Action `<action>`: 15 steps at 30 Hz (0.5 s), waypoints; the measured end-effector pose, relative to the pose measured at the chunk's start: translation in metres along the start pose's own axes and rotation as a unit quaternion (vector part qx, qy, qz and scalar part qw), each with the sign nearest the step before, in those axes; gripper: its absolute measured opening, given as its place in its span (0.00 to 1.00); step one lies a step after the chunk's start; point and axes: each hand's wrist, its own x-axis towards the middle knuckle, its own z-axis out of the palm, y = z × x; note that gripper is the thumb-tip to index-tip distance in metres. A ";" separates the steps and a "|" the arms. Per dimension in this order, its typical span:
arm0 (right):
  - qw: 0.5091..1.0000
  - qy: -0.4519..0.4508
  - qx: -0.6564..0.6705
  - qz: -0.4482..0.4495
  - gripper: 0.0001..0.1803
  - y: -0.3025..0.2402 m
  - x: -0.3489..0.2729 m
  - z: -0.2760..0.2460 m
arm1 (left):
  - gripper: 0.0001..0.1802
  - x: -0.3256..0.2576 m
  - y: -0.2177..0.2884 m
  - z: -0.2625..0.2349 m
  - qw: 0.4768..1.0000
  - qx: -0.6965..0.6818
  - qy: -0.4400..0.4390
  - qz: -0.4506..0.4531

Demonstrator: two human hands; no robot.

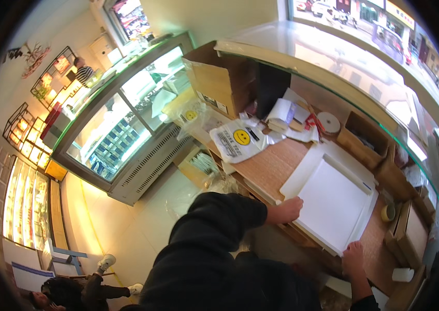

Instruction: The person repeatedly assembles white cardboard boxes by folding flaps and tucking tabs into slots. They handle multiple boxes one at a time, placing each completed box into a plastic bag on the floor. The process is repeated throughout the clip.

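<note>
Currently, table [277,165]: bare wood beyond the white box [332,201]; cartons [411,233] line the frame's right.
Bag [231,149]: upper centre; black lettering, yellow smiley.
Box axis: right of centre, inner panel slanting upper right to lower left.
Left grip [285,211]: fingers curled closed on its left edge.
Right grip [353,257]: pinching its bottom corner.

Plain cream-coloured wall [235,18], top centre. Pale tiled floor [149,220], yellow light falling along its left side. Glass-fronted, grey-framed display case [144,168] with slatted vents in its base; interior lit cold white. Black metal-framed wall shelves [25,132], amber-lit. Yellow-lit, multi-tiered shelving unit [25,202], far left. Brown wood-grain worktop [263,168]; beyond it, a pale, glossy ledge [333,57] with a green glass edge. Large, bright street-facing window [356,18], upper right; smaller window [127,18], top left of centre.
</note>
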 end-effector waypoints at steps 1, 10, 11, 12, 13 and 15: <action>1.000 -0.007 -0.003 -0.026 0.08 0.008 0.003 0.004 | 0.05 0.007 -0.004 0.001 0.999 0.034 -0.028 0.017; 0.989 -0.111 0.099 0.023 0.10 0.044 0.027 0.021 | 0.03 0.027 -0.035 -0.006 0.985 -0.094 -0.143 0.003; 0.984 -0.125 0.108 0.059 0.10 0.045 0.030 0.019 | 0.03 0.032 -0.035 -0.007 0.979 -0.097 -0.179 -0.009; 0.981 -0.124 0.126 0.078 0.10 0.045 0.032 0.018 | 0.03 0.037 -0.035 -0.007 0.971 -0.099 -0.215 -0.019; 0.977 -0.121 0.144 0.097 0.10 0.046 0.035 0.018 | 0.03 0.041 -0.036 -0.004 0.963 -0.101 -0.249 -0.027; 0.979 -0.166 0.105 0.062 0.09 0.049 0.043 0.017 | 0.03 0.039 -0.037 0.007 0.981 -0.095 -0.168 -0.014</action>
